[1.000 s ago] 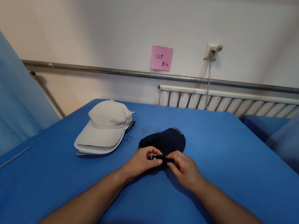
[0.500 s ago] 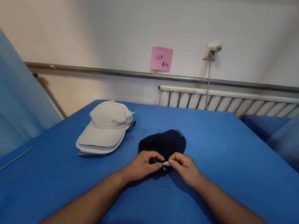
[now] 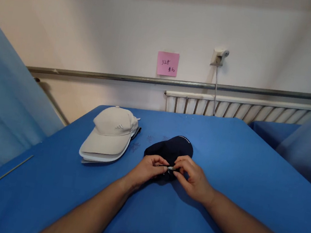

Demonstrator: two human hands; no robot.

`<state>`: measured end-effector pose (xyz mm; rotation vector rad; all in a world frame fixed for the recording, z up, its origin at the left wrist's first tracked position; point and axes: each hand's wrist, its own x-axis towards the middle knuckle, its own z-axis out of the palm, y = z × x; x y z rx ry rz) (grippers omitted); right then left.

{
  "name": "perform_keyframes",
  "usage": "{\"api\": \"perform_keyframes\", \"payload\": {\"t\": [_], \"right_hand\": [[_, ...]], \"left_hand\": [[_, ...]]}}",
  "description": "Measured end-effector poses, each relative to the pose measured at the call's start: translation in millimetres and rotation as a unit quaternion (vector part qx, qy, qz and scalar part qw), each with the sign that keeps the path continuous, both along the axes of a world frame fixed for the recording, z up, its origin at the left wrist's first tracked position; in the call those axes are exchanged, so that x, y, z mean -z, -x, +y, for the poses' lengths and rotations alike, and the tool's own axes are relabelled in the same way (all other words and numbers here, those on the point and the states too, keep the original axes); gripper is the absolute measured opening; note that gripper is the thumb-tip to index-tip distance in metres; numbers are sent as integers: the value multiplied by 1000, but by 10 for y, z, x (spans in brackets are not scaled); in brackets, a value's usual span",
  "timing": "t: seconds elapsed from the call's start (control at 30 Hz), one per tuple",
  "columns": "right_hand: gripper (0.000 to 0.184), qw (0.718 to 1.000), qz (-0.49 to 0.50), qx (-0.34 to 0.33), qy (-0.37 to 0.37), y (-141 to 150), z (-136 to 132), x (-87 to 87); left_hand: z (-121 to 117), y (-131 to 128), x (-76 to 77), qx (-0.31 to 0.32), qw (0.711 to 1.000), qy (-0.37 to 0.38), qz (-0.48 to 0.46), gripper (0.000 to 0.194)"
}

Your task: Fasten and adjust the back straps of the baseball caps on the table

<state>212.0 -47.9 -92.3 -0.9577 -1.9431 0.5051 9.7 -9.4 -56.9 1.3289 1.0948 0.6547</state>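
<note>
A dark navy cap lies on the blue-covered table, its brim with white lettering pointing away to the right. At the cap's near edge, my left hand pinches the back strap between thumb and fingers. My right hand is closed at the other side of the strap, thumb and fingertips on its end. Between the fingertips shows a small whitish piece, too small to name, with a bit of metal beside it. The fingers partly hide the strap and its fastening.
Left of the navy cap stands a stack of caps, a beige one on top. A thin stick lies along the table's left side. Behind the blue table are a radiator, a metal rail and a plugged socket. Blue curtains hang at both sides.
My right hand has shifted its fingers at the strap, the index finger now raised and bent more. My left hand keeps its pinch, and the cap has hardly moved.
</note>
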Motion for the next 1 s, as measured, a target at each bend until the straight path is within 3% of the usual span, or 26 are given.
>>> {"api": "perform_keyframes", "payload": {"t": [0.3,0.43,0.63,0.77,0.87,1.0], "right_hand": [[27,976,-177,-11,-124,-47,-18,-97],[26,969,-198,-14,-149,-71,-29,-126],[9,997,-67,27,-25,-44,-63,-107],[12,997,4,62,41,23,-48,-46],[19,984,68,94,135,76,-11,12],[23,946,147,104,269,109,42,80]], "left_hand": [[-11,4,-17,14,1000,-1,27,26],[-11,21,-23,10,1000,-3,26,25],[-20,22,-28,-11,1000,-15,15,28],[-11,23,-32,5,1000,-23,15,34],[-9,24,-29,17,999,-43,19,35],[-16,23,5,25,997,-67,21,34]]}}
